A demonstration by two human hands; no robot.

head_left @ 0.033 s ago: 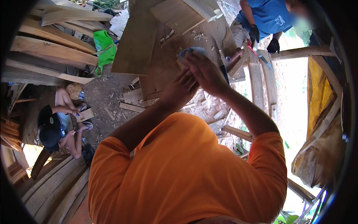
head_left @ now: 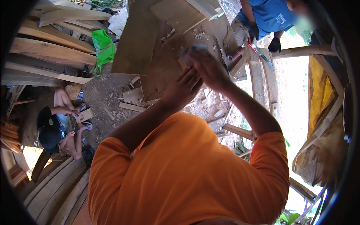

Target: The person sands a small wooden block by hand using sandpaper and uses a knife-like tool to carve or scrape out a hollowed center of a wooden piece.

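Note:
My right hand (head_left: 210,70) lies closed over a grey-blue sheet or cloth (head_left: 195,48), too blurred to name exactly. Beneath that sheet shows a small pale wooden piece (head_left: 182,62). My left hand (head_left: 181,90) is next to my right hand, its fingers reaching under the right palm toward the wooden piece. Its fingertips are partly hidden, but they appear to grip the wood. Both hands are over a brown wooden work surface (head_left: 161,75) strewn with shavings.
Flat boards (head_left: 135,45) lie on the work surface. A person in blue with black gloves (head_left: 275,45) stands far right, near a red-handled saw (head_left: 265,59). At left sits another person in a dark cap (head_left: 48,135), near stacked planks (head_left: 48,48) and a green bag (head_left: 103,47).
My right hand has shifted slightly, blurring along with the grey-blue sheet. My left hand stays in nearly the same place.

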